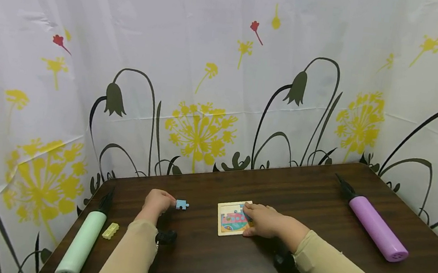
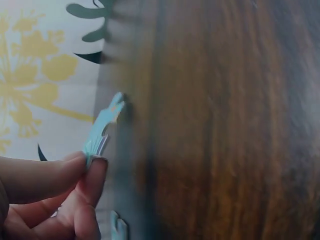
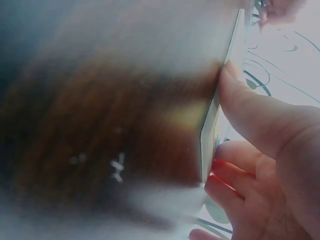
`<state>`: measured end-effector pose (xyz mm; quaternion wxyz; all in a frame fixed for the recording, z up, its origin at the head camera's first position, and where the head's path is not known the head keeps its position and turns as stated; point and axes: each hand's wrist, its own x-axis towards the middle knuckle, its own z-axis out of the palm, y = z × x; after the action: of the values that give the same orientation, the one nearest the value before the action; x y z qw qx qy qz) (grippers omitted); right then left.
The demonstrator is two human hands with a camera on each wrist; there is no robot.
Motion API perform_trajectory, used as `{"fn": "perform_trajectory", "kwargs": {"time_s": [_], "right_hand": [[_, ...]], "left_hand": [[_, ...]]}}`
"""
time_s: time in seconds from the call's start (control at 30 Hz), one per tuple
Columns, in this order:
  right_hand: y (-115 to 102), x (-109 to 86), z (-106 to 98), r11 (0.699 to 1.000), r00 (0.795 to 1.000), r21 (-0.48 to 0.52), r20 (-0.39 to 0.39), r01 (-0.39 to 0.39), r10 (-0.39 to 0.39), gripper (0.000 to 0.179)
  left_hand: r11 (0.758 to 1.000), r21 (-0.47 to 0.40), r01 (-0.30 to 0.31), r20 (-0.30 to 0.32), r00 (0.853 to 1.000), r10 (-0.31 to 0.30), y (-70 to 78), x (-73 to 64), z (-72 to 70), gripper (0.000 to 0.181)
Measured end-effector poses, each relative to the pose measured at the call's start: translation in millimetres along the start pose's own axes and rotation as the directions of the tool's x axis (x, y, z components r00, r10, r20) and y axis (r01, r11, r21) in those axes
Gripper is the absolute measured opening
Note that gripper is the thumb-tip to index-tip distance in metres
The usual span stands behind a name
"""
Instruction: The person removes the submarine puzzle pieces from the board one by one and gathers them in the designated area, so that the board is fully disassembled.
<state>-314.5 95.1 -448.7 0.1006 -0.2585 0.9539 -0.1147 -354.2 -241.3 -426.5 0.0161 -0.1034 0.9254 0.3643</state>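
Note:
In the head view my left hand (image 1: 158, 203) pinches a light blue jigsaw piece (image 1: 181, 205) by its left end, just over the dark table. The left wrist view shows the same piece (image 2: 104, 125) tilted between thumb and forefinger. Below those fingers a second light blue thing (image 2: 119, 227) is cut off by the frame. A small wooden puzzle board (image 1: 233, 219) with a pink and blue picture lies right of the piece. My right hand (image 1: 268, 221) holds its right side, thumb at the near edge. Part of the picture is hidden under that hand.
A pale green hand pump (image 1: 83, 240) lies at the table's left, with a small yellow block (image 1: 110, 231) beside it. On the right lies a purple hand pump (image 1: 378, 226). A flowered curtain (image 1: 211, 62) hangs behind the dark wooden table (image 1: 203, 266).

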Motion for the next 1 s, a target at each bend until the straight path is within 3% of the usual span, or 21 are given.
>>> {"fn": "perform_trajectory", "kwargs": {"time_s": [0.17,0.47,0.73,1.0], "right_hand": [[-1,-1.0,-1,1.0,1.0,0.003,0.0,0.002,-0.002,0.081],[-1,-2.2,-1,1.0,1.0,0.008,0.0,0.005,-0.005,0.081],[-2,-4.8,-3,1.0,1.0,0.017,-0.004,0.007,-0.007,0.08],[-1,-3.5,-3,1.0,1.0,0.025,-0.008,0.015,-0.015,0.08]], "left_hand": [[0.997,0.078,0.0,0.014,1.0,-0.001,-2.3,1.2,1.8,0.009],[0.992,0.124,-0.032,-0.018,0.999,0.035,6.2,-5.7,14.4,0.008],[0.98,0.112,-0.162,-0.01,0.986,0.164,53.5,-19.8,38.5,0.005],[0.965,0.062,-0.253,0.115,0.963,0.245,96.2,-31.5,82.3,0.004]]}}
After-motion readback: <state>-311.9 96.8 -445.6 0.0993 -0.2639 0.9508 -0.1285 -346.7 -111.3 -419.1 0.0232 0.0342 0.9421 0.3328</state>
